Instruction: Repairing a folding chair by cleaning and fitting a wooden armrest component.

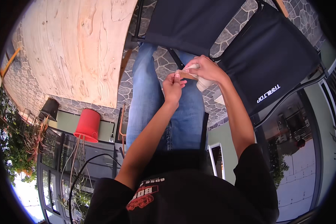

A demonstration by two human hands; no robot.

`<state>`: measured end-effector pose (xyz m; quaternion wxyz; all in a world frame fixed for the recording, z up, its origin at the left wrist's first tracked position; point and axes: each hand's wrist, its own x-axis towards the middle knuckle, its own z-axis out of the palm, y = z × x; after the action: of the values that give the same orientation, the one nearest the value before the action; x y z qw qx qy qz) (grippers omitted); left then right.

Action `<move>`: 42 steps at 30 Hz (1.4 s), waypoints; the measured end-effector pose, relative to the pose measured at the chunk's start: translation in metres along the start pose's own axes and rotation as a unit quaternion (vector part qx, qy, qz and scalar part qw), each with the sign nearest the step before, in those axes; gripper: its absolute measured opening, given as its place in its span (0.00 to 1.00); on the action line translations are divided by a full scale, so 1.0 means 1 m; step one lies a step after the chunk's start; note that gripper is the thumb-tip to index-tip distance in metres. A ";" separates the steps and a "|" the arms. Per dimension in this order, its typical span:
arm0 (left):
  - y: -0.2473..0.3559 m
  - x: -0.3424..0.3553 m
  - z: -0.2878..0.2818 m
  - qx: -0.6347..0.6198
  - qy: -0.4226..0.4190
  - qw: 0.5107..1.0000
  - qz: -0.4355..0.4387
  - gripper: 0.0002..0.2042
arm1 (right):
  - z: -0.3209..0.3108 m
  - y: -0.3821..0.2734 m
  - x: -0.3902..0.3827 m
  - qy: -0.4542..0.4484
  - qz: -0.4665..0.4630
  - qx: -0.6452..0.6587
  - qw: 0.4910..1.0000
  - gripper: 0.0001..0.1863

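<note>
Above my thighs, my left hand (172, 86) pinches one end of a flat, narrow brown strip (188, 76), with the thumb and fingertips pressed together. What the strip is made of or belongs to cannot be told. From the right, my right hand (208, 69) closes around a crumpled whitish cloth (203, 84), part of it hanging below the palm. Another bit of pale cloth pokes out between the right fingers, which touch the strip's other end. The two hands are close together, and some fingertips are hidden.
A wooden tabletop (78, 44) fills the upper left. Two black fabric folding chairs (268, 63) stand ahead and to the right, over a stone-patterned floor (162, 63). To the left are a red bucket (88, 125) and a black pot (49, 108). Glass panes flank the right side.
</note>
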<state>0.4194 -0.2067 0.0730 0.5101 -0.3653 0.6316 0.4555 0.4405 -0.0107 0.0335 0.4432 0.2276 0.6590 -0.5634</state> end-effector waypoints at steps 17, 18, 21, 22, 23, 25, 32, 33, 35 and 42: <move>-0.052 0.011 0.067 -0.055 0.252 0.961 0.099 0.11 | -0.013 0.035 -0.012 -0.072 0.037 -0.020 0.997 0.16; -0.056 0.014 0.067 -0.044 0.267 0.956 0.112 0.12 | -0.018 0.032 -0.016 -0.075 0.036 -0.022 0.996 0.16; -0.056 0.016 0.074 -0.015 0.299 0.942 0.154 0.13 | -0.041 0.018 -0.028 -0.072 0.038 -0.152 0.985 0.14; -0.055 0.016 0.077 0.005 0.317 0.931 0.183 0.15 | -0.039 0.017 -0.023 -0.072 0.038 -0.154 0.985 0.14; -0.054 0.016 0.079 0.026 0.336 0.918 0.211 0.16 | -0.030 0.016 -0.013 -0.058 0.010 -0.079 0.995 0.14; -0.042 0.009 0.088 -0.008 0.323 0.933 0.159 0.18 | -0.015 0.011 0.003 -0.025 -0.044 0.075 0.996 0.13; -0.017 -0.006 0.088 -0.038 0.262 0.962 0.070 0.24 | 0.003 0.022 -0.002 -0.023 -0.010 -0.014 1.000 0.13; -0.022 -0.003 0.086 -0.032 0.265 0.961 0.071 0.24 | -0.003 0.028 -0.008 -0.028 0.000 -0.020 0.999 0.14; -0.028 0.001 0.083 -0.018 0.271 0.960 0.073 0.24 | -0.017 0.038 -0.025 -0.038 0.030 -0.062 0.997 0.13; -0.020 -0.004 0.091 0.026 0.301 0.952 0.053 0.25 | -0.055 0.059 -0.045 -0.084 0.093 -0.215 0.969 0.13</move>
<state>0.4670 -0.1267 0.0670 0.2814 -0.4382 0.7856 0.3341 0.4922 0.0660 0.0382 0.5858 0.1392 0.7009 -0.3823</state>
